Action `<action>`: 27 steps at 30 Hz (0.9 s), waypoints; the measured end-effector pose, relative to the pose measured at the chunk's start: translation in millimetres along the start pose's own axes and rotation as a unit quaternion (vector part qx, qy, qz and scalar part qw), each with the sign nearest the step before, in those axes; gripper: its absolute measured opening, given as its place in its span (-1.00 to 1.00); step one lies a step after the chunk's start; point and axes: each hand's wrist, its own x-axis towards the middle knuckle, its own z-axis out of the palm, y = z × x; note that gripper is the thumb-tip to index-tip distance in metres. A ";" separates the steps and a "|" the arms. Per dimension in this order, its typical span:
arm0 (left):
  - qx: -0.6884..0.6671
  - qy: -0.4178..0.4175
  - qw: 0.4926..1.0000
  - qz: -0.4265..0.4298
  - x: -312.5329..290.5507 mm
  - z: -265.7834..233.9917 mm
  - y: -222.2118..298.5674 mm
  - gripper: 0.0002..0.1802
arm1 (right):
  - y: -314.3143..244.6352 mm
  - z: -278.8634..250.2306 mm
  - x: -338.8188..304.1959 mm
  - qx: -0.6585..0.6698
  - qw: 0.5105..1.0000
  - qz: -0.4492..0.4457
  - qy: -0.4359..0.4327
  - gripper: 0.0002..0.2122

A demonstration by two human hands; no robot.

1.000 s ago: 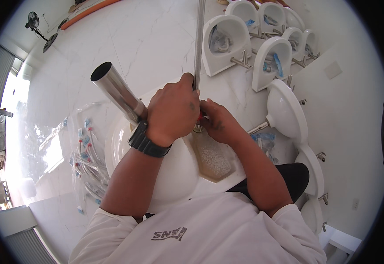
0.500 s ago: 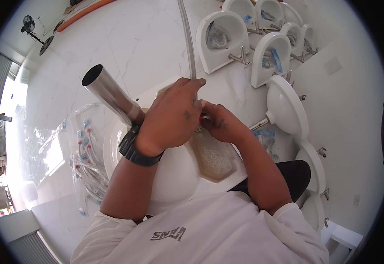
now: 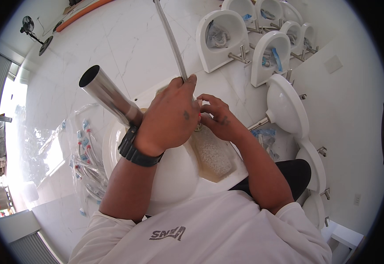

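"How does the braided hose [image 3: 171,42] look on your feed?"

"Slim, silvery-grey, nearly straight, running toward eleven o'clock from my left hand [image 3: 170,115], which is closed around it. My right hand [image 3: 217,119] sits just beside, at three o'clock, fingers half curled near a red fitting [image 3: 199,115]; I can't tell whether they pinch it."

"And the containers?"

"At eight o'clock a clear plastic bag [image 3: 78,115] holds bundled hoses [image 3: 89,160] with blue and red ends. At one o'clock a standing washbasin [image 3: 210,60] cradles plastic-wrapped parts [image 3: 218,38]."

"Materials?"

"Below my hands lies an upturned ceramic basin [image 3: 174,176], glossy white, its angular hollow [image 3: 212,154] tan and speckled. A polished metal tube [image 3: 110,94] slants toward ten o'clock."
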 end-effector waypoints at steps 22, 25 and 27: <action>0.013 -0.010 1.000 -0.006 -0.1 4.2 0.0 -0.35 | -15.6 2.7 3.5 -0.154 0.987 -0.035 -0.004 -0.75; 0.018 -0.013 1.000 -0.008 1.4 4.1 1.0 -0.35 | -17.4 1.8 4.2 -0.190 0.981 -0.031 0.002 -0.73; 0.023 -0.014 1.000 -0.011 1.5 3.9 0.9 -0.35 | -17.2 1.2 2.7 -0.174 0.985 -0.020 0.007 -0.72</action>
